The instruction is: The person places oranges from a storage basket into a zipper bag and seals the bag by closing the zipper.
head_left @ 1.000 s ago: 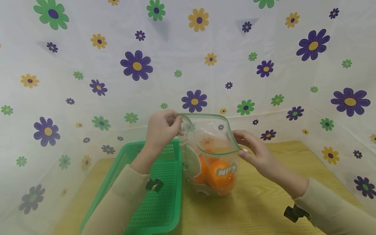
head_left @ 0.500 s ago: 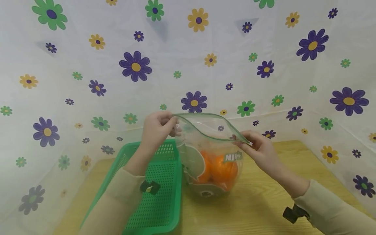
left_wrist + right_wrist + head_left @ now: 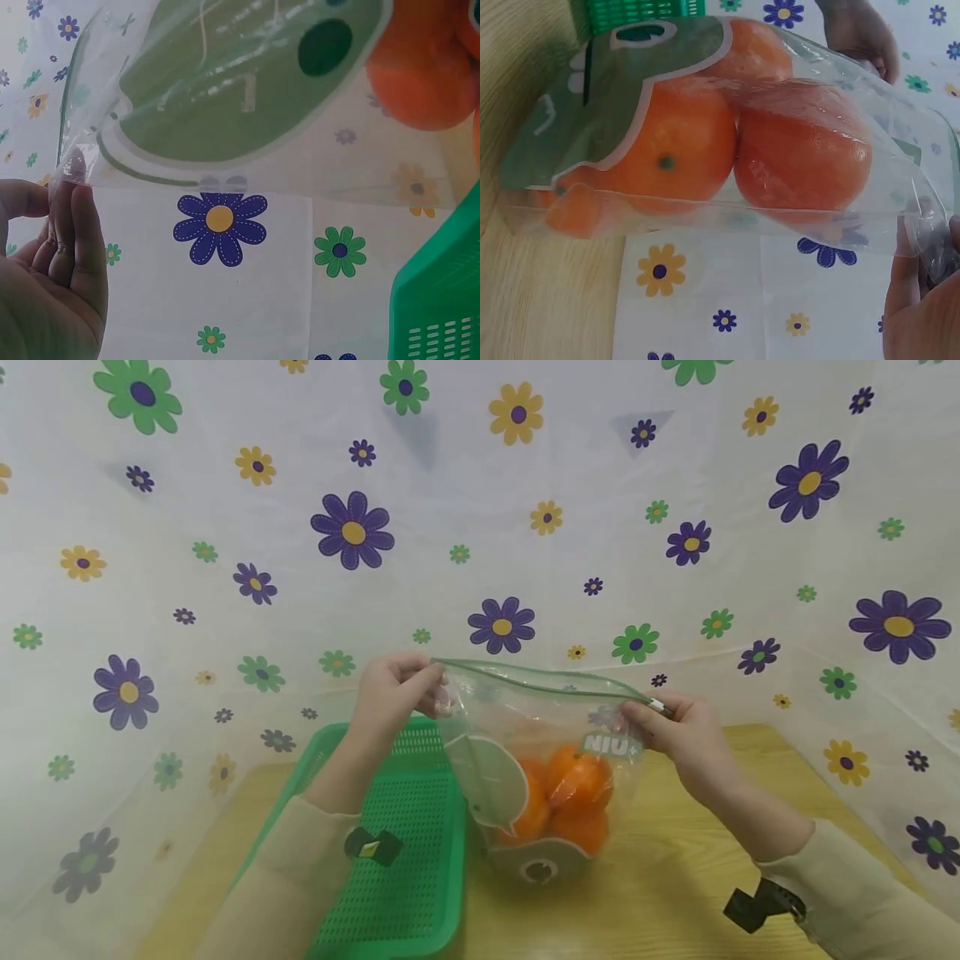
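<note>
A clear zip bag (image 3: 487,777) with a green print and a green-edged mouth stands stretched between both hands. Several oranges (image 3: 579,777) lie together in its lower part, showing large through the plastic in the right wrist view. My left hand (image 3: 393,697) pinches the left top corner between thumb and fingers; in the left wrist view the plastic (image 3: 75,169) runs between them. At the right top corner, my right hand (image 3: 690,739) grips the bag beside a small white slider (image 3: 657,704). The mouth is a narrow slit, its two edges slightly apart.
To the left of the bag, under the left forearm, sits a green perforated basket (image 3: 453,893). Both stand at a wooden table (image 3: 660,893). A white flowered sheet (image 3: 555,468) rises behind the table and along its sides.
My hands have moved apart, the right one further right and the left slightly left. The bag's mouth has gone from a wide opening to a narrow slit, and its front has flattened.
</note>
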Motion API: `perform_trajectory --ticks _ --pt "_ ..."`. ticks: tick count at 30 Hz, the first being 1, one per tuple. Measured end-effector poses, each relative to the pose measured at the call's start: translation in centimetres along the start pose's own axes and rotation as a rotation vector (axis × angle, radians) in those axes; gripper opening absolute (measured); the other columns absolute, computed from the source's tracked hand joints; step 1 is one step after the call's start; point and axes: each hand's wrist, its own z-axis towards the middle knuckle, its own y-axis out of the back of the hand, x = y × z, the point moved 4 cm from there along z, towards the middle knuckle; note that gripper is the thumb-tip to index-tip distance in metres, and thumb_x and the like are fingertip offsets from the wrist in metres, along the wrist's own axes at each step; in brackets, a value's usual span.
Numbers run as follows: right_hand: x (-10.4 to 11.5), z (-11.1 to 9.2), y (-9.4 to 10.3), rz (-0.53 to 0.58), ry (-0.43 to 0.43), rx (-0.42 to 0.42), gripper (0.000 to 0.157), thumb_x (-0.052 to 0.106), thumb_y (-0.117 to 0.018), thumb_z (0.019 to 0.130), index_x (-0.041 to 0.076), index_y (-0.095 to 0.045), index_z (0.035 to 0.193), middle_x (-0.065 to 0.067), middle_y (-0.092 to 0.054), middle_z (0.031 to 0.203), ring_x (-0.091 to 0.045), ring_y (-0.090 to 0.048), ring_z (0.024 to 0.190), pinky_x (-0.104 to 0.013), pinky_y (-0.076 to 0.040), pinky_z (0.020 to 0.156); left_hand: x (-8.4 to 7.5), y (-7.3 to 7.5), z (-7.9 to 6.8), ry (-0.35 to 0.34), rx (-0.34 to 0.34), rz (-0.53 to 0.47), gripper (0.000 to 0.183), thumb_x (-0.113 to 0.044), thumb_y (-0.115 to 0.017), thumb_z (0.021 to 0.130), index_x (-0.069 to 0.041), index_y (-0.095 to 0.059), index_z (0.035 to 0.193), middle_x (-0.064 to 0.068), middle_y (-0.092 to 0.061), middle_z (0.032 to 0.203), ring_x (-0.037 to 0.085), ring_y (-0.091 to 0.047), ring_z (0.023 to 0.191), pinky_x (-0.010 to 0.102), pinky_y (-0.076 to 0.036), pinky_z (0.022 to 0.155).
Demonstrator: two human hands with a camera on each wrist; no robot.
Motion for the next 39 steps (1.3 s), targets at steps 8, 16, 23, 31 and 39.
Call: perform_trajectory --ticks 8,16,23,31,39 --pt "0.9 0.3 0.7 0.085 -0.053 -0.094 0.031 0.020 -0.066 0.106 0.030 -0.081 0.081 0.017 -0.073 0.074 -0.001 -0.064 0.074 -0.015 -0.053 0.071 0.2 0.6 -0.8 0.026 0.016 -0.064 0.028 -0.008 -0.061 0.104 -0.005 -0.068 0.076 -0.009 -0.068 0.059 0.007 -0.067 0.054 0.024 -0.060 0.059" --pt "2.2 1.0 0.7 0.025 -0.077 -0.077 0.020 0.030 -0.067 0.106 0.023 -0.078 0.091 0.015 -0.076 0.088 -0.003 -0.070 0.084 -0.016 -0.062 0.080 0.9 1.0 -0.8 0.077 0.016 -0.150 0.036 -0.011 -0.057 0.105 -0.017 -0.069 0.072 -0.008 -0.069 0.059 0.005 -0.067 0.054 0.022 -0.058 0.059" --pt "2.2 1.4 0.1 0.136 -0.151 -0.007 0.026 0.030 -0.065 0.107 0.020 -0.082 0.088 0.012 -0.079 0.088 -0.003 -0.068 0.077 -0.015 -0.057 0.071 1.5 1.3 -1.0 0.090 -0.003 -0.159 0.039 -0.011 -0.056 0.106 -0.018 -0.070 0.070 -0.008 -0.067 0.060 0.005 -0.065 0.055 0.021 -0.058 0.060" --pt "0.4 1.2 -0.7 0.333 -0.338 0.021 0.026 0.029 -0.067 0.106 0.021 -0.082 0.087 0.008 -0.081 0.088 -0.005 -0.076 0.083 -0.019 -0.063 0.082 3.2 1.4 -1.3 0.175 0.019 -0.171 0.041 -0.012 -0.055 0.107 -0.018 -0.069 0.069 -0.008 -0.067 0.061 0.005 -0.065 0.056 0.020 -0.058 0.062" --pt "0.2 1.2 -1.2 0.373 -0.412 0.008 0.013 0.033 -0.068 0.104 0.022 -0.074 0.103 0.008 -0.080 0.097 -0.007 -0.076 0.090 -0.021 -0.064 0.085 4.3 2.0 -1.8 0.265 0.018 -0.219 0.037 -0.014 -0.054 0.109 -0.018 -0.072 0.076 -0.008 -0.069 0.065 0.004 -0.066 0.061 0.018 -0.059 0.067"
